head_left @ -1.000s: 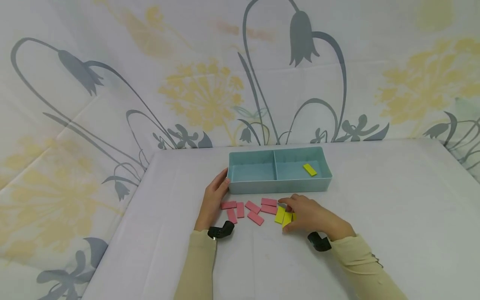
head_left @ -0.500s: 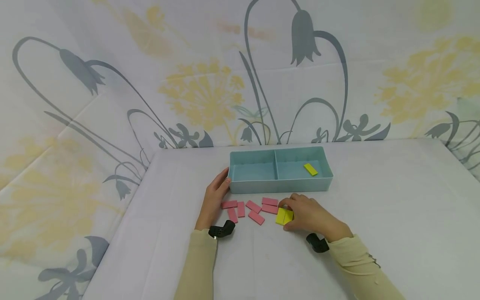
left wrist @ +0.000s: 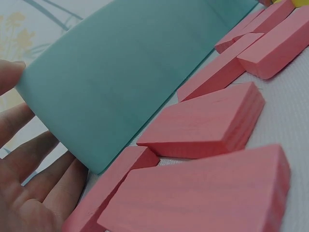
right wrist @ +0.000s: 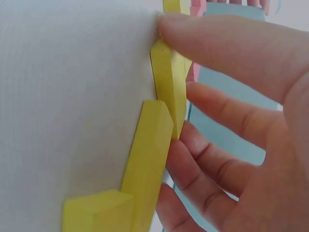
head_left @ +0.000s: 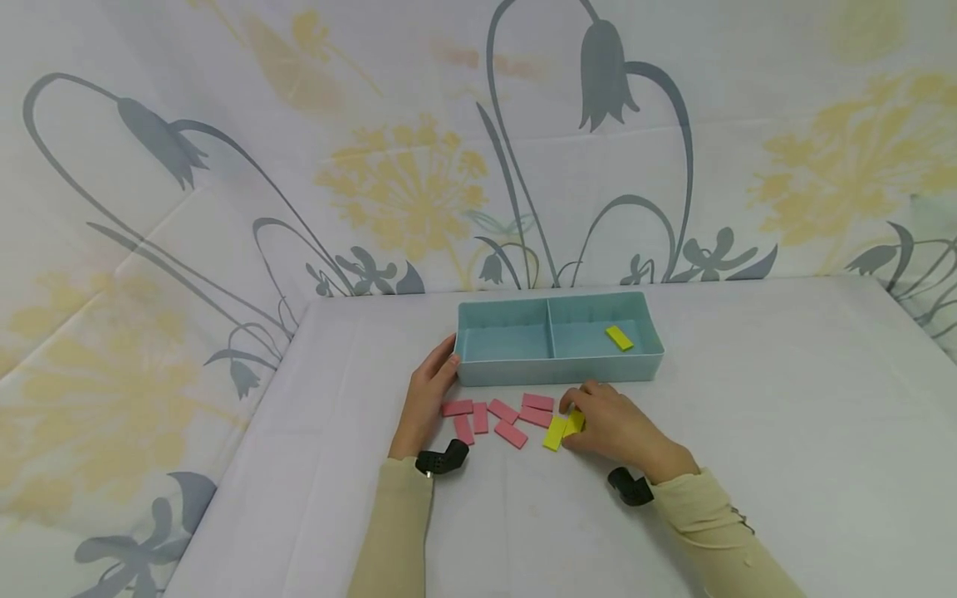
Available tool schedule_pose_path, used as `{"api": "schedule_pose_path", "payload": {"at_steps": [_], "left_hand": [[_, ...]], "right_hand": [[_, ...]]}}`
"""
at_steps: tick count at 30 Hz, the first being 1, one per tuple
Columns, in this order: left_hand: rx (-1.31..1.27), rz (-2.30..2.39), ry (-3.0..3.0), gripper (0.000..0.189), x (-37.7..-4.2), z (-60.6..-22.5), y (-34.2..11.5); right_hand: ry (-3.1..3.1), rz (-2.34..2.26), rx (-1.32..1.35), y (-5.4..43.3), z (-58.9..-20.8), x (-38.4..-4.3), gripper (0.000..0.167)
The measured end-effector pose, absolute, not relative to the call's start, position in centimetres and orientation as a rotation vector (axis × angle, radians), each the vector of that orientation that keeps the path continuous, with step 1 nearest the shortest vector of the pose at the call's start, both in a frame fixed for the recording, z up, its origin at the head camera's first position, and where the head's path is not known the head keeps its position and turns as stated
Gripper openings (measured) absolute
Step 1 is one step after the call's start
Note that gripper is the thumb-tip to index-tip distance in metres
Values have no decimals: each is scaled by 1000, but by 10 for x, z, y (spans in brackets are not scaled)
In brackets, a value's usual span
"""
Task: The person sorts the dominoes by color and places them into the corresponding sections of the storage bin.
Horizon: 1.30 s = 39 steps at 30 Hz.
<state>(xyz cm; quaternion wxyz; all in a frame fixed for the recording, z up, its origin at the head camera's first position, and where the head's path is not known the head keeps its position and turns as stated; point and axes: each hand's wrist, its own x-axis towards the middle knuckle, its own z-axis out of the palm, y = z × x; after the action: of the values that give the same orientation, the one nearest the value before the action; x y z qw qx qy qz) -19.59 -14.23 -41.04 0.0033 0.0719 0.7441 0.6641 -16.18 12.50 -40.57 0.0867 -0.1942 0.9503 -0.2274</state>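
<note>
My left hand [head_left: 428, 400] rests at the left end of the pale blue two-compartment box [head_left: 508, 374], thumb by the front corner. In the left wrist view, its fingers lie fairly straight along the end wall. In front of the box, my right hand [head_left: 616, 428] pinches a yellow block [head_left: 574, 423] between thumb and index finger. Another yellow block [head_left: 554, 433] lies just left of it. The right wrist view shows further yellow blocks [right wrist: 149, 159] beneath the hand, hidden from the head camera. One yellow block [head_left: 619, 338] lies in the box's right compartment.
Several pink blocks [head_left: 511, 435] are scattered flat between the hands, close to the box's front wall. The nearest ones [left wrist: 203, 193] lie beside the left hand. A white cloth [head_left: 493, 531] covers the table, and a patterned curtain [head_left: 419, 166] hangs behind.
The right hand has shifted slightly left and up, and the two visible yellow blocks have turned and spread a little. Its left neighbour, a pink block, has been nudged left. The left hand stays put.
</note>
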Motion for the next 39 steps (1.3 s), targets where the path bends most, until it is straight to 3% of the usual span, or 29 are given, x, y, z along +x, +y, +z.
{"api": "schedule_pose_path", "payload": {"at_steps": [12,19,26,33,39], "left_hand": [[222,2078,2337,49,-196,-411,-143],[210,2066,2347,52,-196,-411,-143],[248,2087,2324,49,-196,-412,-142],[249,2090,2327,47,-195,-411,-142],[235,2085,2332,48,-196,-411,-142]], "right_hand": [[2860,-542,-523,129,-398,-161,51],[2835,-573,-542,135,-397,-163,42],[2677,-821,-488,142,-396,-167,44],[2614,-963,-474,146,-397,-167,27],[2640,-918,-536,142,-400,-169,34]]}}
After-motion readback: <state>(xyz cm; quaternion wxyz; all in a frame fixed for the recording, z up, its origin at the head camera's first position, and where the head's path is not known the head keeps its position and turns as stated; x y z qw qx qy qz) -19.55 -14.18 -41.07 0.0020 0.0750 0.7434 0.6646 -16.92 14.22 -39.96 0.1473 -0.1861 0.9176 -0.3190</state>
